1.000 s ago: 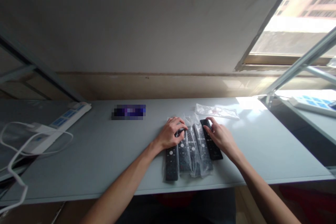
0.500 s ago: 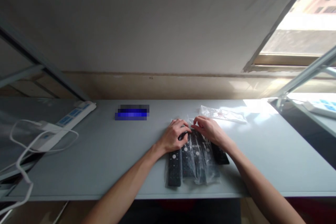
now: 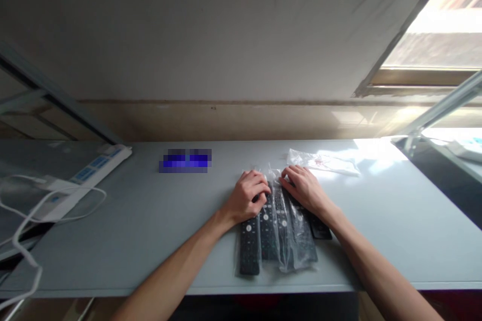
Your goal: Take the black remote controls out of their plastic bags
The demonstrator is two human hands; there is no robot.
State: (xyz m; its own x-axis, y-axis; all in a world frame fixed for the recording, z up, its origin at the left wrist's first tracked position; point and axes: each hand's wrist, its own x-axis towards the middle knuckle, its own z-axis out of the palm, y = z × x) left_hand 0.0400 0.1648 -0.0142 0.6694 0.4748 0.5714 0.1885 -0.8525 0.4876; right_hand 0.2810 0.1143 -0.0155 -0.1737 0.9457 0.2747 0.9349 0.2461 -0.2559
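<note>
Left hand point(image 3: 248, 195) lay curled over the top ends of the left remotes point(image 3: 278, 235); whether it pinched anything could not be told. Right hand point(image 3: 306, 191) lay spread, fingers down on the bagged ones, centre frame. Risk noted: the slick bags point(image 3: 301, 256) could slide under pressure. The row's near ends sat close to the surface point(image 3: 150, 220) edge, so one might tip off.

Surface point(image 3: 150, 230) open left of the remotes point(image 3: 276, 230), out to the power strip point(image 3: 96, 165) and its cable point(image 3: 75, 205). Plastic bag point(image 3: 324, 162) lies just behind them at right; wall point(image 3: 226, 35) closes the back.
</note>
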